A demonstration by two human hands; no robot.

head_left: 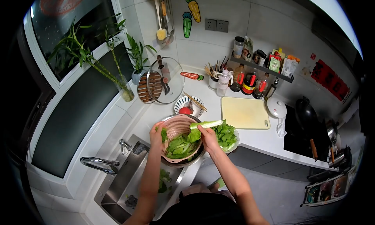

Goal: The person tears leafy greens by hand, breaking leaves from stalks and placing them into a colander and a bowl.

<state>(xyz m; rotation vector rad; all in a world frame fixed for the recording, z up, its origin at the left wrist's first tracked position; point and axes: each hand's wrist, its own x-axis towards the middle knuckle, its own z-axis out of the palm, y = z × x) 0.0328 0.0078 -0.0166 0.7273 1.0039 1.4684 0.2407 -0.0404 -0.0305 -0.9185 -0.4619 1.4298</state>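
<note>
A pink colander point(177, 125) sits in a metal bowl point(175, 163) at the corner of the sink, with green leaves point(180, 147) inside it. My right hand point(208, 137) is closed on a lettuce leaf point(205, 124) with a pale stalk, held over the colander's right side. At the colander's left rim, my left hand point(156, 134) is closed round a piece of green leaf point(163, 134). More leafy greens point(225, 135) lie on a plate just right of my right hand.
The sink point(131, 186) with its faucet point(99, 164) is at lower left, holding some leaves. Behind the colander stand a patterned plate point(195, 104) with a tomato and a glass lid point(174, 80). A cutting board point(245, 113), white pot point(276, 107) and black wok point(306, 113) are to the right.
</note>
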